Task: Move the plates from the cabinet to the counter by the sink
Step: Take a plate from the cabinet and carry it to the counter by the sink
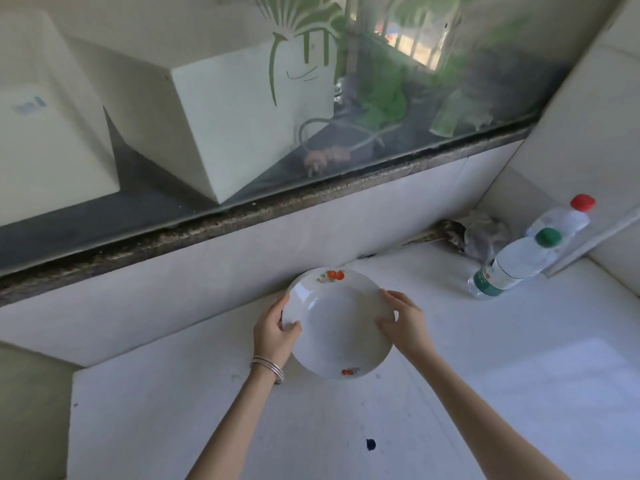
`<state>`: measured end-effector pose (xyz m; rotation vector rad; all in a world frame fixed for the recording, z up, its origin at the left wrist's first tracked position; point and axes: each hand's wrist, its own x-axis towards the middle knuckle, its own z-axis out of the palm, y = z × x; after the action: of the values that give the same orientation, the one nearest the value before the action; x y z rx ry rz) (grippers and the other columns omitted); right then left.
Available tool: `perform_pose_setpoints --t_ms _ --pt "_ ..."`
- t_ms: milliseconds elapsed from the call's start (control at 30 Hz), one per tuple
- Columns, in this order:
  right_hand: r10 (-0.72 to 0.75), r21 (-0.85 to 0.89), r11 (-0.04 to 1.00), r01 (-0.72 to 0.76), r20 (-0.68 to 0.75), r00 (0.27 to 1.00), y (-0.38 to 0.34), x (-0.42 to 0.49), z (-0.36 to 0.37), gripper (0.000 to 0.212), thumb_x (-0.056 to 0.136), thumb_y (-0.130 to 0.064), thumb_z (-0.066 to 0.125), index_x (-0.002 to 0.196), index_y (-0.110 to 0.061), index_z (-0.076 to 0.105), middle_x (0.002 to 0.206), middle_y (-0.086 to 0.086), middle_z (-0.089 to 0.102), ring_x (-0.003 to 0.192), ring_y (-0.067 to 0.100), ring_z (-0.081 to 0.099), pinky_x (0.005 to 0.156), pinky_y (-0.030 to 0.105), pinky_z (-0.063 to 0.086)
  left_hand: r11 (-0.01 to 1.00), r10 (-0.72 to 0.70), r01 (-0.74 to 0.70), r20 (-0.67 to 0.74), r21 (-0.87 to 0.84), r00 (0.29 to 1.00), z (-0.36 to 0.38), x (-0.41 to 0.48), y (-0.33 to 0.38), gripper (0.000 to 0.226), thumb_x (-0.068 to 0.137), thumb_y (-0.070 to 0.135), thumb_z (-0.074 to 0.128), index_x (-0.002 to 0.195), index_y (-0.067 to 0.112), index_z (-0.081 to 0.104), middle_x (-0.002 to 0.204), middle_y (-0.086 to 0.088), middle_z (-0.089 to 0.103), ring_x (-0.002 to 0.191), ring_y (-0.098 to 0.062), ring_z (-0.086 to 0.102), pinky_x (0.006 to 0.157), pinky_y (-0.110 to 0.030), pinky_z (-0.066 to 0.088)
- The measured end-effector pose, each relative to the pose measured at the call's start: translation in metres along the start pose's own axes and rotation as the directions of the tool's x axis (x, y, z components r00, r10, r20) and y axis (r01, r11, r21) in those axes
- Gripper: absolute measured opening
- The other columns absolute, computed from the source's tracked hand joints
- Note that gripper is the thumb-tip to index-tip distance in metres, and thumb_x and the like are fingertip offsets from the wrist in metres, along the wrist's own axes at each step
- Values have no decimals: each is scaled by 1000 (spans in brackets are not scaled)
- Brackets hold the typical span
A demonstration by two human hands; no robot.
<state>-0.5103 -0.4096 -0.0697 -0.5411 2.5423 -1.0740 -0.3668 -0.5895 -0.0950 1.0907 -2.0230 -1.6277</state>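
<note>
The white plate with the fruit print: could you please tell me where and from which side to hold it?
Take the plate by its rim at opposite edges, from left and right, as the left hand and right hand do. It is wide, shallow and smooth, so thumbs over the rim probably steady it best.

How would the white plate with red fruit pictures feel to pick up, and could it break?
The white glossy plate looks like glazed ceramic, so it is probably stiff, fairly heavy and breakable if dropped. Its shiny surface may be slippery; the left hand and right hand both grip its rim.
</note>
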Motion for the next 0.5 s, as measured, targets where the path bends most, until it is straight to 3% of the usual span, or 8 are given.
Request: perform_pose_setpoints --t_ms 200,333,500 --pt "-37 -79 996 43 78 996 1 35 13 55 73 0 62 125 -13 56 128 6 53 114 24 50 83 14 34 999 -29 30 -56 11 998 9 24 -9 58 70 -3 62 126 10 54 127 -5 57 115 -18 54 99 -37 44" --pt "-58 -108 992 69 99 993 7 47 18 57 72 0 61 127 -15 54 128 8 53 113 27 51 90 28 42 999 -27 30 -80 44 996 13 28 -13 58 70 -6 62 126 9 53 128 -4 55 116 -17 52 97 -29 42" --pt "-66 -142 987 76 72 995 11 56 23 59 72 -2 61 128 -19 53 126 4 53 107 25 53 83 30 46 995 2 11 -121 102 993 18 26 -13 57 70 -9 61 125 6 53 120 3 51 112 -16 51 92 -23 38"
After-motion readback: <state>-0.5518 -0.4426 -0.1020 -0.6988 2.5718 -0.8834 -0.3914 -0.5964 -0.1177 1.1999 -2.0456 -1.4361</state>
